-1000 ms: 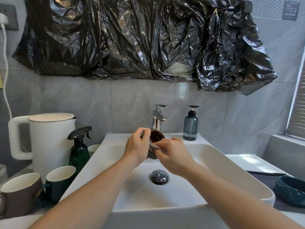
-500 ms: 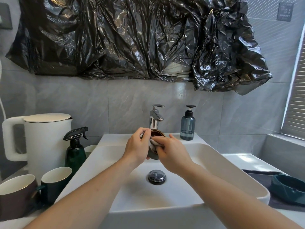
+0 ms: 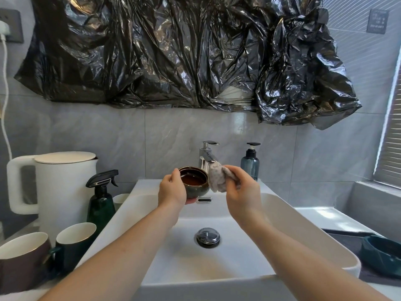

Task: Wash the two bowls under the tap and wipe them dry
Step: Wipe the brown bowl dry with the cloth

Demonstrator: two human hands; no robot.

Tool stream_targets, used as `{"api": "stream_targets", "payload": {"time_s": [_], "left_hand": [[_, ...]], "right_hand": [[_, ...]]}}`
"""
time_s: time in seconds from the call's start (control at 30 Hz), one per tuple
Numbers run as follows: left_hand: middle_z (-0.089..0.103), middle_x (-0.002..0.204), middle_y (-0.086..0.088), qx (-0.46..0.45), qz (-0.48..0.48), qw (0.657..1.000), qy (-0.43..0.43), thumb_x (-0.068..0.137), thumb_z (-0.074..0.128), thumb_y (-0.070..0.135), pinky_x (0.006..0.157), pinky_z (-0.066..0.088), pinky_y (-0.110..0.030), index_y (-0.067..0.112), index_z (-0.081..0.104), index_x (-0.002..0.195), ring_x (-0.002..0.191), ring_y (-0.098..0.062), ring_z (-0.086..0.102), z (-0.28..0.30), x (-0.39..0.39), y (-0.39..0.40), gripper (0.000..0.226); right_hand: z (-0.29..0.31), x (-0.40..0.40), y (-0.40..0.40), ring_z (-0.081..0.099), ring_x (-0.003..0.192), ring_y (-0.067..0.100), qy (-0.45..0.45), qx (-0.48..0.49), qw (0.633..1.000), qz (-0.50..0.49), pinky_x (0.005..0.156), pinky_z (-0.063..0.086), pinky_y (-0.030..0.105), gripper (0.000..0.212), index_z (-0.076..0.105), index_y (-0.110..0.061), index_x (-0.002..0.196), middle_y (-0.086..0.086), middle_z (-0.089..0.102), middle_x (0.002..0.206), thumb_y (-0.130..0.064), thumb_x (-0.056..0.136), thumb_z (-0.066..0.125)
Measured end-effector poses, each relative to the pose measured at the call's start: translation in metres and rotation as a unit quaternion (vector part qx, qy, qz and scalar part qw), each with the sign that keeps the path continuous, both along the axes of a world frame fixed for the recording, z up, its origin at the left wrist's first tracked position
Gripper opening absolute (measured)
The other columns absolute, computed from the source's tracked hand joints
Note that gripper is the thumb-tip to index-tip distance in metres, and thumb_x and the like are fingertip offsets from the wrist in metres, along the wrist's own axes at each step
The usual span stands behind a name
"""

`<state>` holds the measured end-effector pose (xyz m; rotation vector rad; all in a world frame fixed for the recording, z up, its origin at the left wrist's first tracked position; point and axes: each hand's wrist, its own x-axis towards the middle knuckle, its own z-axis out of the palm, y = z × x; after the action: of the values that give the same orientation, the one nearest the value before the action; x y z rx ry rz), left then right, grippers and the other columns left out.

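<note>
Since a second ago we are lifting the cloth out of the bowl and turning the bowl mouth-up.

Nearest us, the sink (image 3: 338, 253) is catching our forearms over its front edge, drain (image 3: 207, 235) below. Over the sink's back edge our left hand (image 3: 171, 190) is cupping the brown bowl (image 3: 193, 181), fingers curled round its left rim. Our right hand (image 3: 243, 192) is pinching the bunched cloth (image 3: 218, 177) just right of the bowl, touching its rim. Behind them the tap (image 3: 207, 156) is showing no water. We are judging the cloth hand nearer for wiping. The second bowl (image 3: 382, 255) is waiting at the counter's right edge.
</note>
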<state>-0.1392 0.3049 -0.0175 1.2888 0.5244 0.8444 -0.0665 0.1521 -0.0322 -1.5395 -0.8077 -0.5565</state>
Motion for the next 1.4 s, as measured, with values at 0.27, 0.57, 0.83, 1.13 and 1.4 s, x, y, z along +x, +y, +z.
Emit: {"api": "stream_targets", "payload": {"time_s": [0.27, 0.57, 0.83, 1.13, 1.4], "left_hand": [[0.067, 0.117, -0.021, -0.092, -0.088, 0.991, -0.030, 0.104, 0.053, 0.020, 0.053, 0.062, -0.034, 0.010, 0.064, 0.120, 0.098, -0.033, 0.069, 0.004, -0.003, -0.009, 0.022], [0.069, 0.109, 0.001, 0.394, -0.023, 0.916, 0.076, 0.099, 0.049, 0.007, 0.078, 0.061, -0.043, 0.029, 0.055, 0.117, 0.100, -0.026, 0.067, 0.004, -0.014, -0.002, 0.029], [0.075, 0.106, 0.001, 0.553, 0.015, 0.825, 0.115, 0.099, 0.057, 0.014, 0.076, 0.054, -0.046, 0.034, 0.043, 0.120, 0.093, -0.034, 0.065, -0.014, -0.027, 0.009, 0.032], [0.072, 0.100, 0.002, 0.566, 0.005, 0.819, 0.093, 0.096, 0.056, 0.006, 0.071, 0.050, -0.045, 0.028, 0.041, 0.117, 0.083, -0.032, 0.062, -0.011, -0.035, 0.004, 0.033], [0.073, 0.097, 0.000, 0.587, -0.020, 0.804, 0.089, 0.092, 0.056, 0.004, 0.071, 0.052, -0.047, 0.038, 0.032, 0.114, 0.079, -0.034, 0.061, -0.013, -0.034, -0.003, 0.046]], "right_hand": [[-0.003, -0.012, 0.006, 0.068, 0.105, 0.004, -0.013, -0.066, 0.993, 0.100, 0.091, 0.057, 0.033, 0.025, 0.072, -0.041, 0.117, -0.021, 0.073, 0.113, -0.025, 0.103, 0.059], [0.000, -0.004, 0.002, 0.068, 0.102, 0.004, -0.017, -0.016, 1.000, 0.013, 0.093, 0.057, 0.032, 0.020, 0.077, -0.025, 0.108, -0.015, 0.076, 0.103, -0.012, 0.097, 0.067], [0.008, -0.015, 0.000, 0.062, 0.115, 0.007, -0.102, -0.007, 0.994, 0.046, 0.097, 0.045, 0.012, 0.027, 0.070, -0.016, 0.111, -0.007, 0.067, 0.115, 0.005, 0.095, 0.063], [0.008, -0.008, -0.002, 0.063, 0.076, 0.003, 0.026, 0.072, 0.997, -0.011, 0.067, 0.045, 0.012, 0.009, 0.065, -0.020, 0.091, -0.010, 0.069, 0.080, -0.019, 0.098, 0.070], [0.007, -0.011, 0.000, 0.063, 0.084, 0.003, -0.006, 0.035, 0.999, -0.007, 0.074, 0.046, 0.012, 0.013, 0.067, -0.021, 0.090, -0.006, 0.065, 0.094, -0.010, 0.095, 0.072]]}}
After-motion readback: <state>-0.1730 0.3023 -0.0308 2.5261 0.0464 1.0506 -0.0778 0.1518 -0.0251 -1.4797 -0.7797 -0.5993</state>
